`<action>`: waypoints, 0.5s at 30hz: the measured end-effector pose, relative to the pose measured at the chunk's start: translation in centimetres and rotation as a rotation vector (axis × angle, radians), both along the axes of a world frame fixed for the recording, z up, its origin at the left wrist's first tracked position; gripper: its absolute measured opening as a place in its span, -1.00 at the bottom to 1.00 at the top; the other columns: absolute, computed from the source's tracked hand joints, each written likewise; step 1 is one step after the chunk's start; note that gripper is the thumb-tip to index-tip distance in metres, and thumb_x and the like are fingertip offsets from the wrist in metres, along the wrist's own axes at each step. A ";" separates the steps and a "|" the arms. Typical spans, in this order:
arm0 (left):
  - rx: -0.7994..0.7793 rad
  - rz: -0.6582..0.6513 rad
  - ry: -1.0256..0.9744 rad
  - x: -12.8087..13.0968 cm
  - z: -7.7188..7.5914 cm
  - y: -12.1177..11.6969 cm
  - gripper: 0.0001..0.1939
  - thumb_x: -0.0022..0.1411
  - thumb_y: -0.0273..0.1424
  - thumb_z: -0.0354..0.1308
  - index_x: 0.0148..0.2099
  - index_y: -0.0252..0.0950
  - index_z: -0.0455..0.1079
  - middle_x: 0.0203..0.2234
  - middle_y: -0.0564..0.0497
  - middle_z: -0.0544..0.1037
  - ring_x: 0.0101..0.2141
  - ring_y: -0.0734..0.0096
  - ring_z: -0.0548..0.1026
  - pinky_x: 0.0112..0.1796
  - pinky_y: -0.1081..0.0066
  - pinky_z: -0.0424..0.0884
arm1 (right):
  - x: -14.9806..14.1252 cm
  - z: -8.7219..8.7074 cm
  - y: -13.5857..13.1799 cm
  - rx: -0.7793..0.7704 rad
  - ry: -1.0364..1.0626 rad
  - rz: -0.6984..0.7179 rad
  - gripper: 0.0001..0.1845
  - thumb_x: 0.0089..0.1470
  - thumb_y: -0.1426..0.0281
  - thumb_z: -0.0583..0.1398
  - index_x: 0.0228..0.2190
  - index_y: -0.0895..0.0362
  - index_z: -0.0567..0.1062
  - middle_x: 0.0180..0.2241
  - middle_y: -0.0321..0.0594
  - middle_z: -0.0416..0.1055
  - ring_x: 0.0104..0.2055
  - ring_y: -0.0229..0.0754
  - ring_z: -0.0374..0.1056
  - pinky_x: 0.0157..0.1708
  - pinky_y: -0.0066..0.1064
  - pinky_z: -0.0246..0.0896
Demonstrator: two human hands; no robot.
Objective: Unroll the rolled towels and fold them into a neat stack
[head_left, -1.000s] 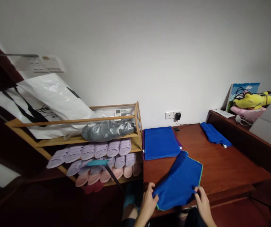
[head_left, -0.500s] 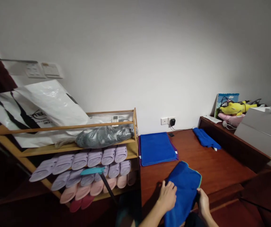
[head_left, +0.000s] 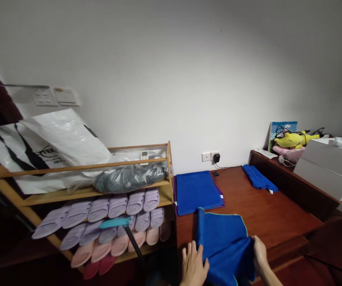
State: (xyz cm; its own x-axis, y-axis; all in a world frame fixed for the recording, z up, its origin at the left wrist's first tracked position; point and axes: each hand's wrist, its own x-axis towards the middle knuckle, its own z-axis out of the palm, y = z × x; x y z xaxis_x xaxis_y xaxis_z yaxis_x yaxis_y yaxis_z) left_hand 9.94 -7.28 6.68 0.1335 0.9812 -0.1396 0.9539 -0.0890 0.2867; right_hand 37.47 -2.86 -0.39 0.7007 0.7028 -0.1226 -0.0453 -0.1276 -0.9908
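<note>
A blue cloth (head_left: 221, 242) with thin green edging lies partly spread over the front of the wooden desktop, its left edge standing up in a fold and its right side bunched. Beside that left edge is my left hand (head_left: 193, 264), fingers apart; whether the fingertips press on the cloth I cannot tell. My right hand (head_left: 259, 254) is closed on the cloth's right edge. Farther back, a squared blue cloth (head_left: 197, 192) lies on top of a purple cloth (head_left: 222, 201). Another blue cloth (head_left: 259, 178), folded narrow, rests near the back right of the desktop.
To the left stands a wooden rack (head_left: 171, 190) with rows of slippers (head_left: 117, 206) and a white bag (head_left: 60, 147). A blue-headed stick (head_left: 115, 223) leans before it. A raised ledge on the right holds a yellow plush toy (head_left: 293, 139) and a white box (head_left: 326, 167).
My left hand has moved left and down and its fingers have spread. The blue cloth has opened out wider. My right hand keeps its hold on the edge. The view has tilted slightly.
</note>
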 end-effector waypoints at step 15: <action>-0.004 -0.302 -0.272 2.2 -1.7 1.8 -0.44 0.06 -0.38 -0.01 0.16 -0.26 0.25 0.16 -0.20 0.27 0.21 0.03 0.09 0.21 -0.05 -0.19 | 4.3 0.1 2.5 -0.109 -0.284 0.020 -0.59 -0.34 0.07 0.12 -0.46 0.08 0.45 -0.45 -0.17 0.49 -0.36 -0.03 0.37 -0.26 -0.21 0.24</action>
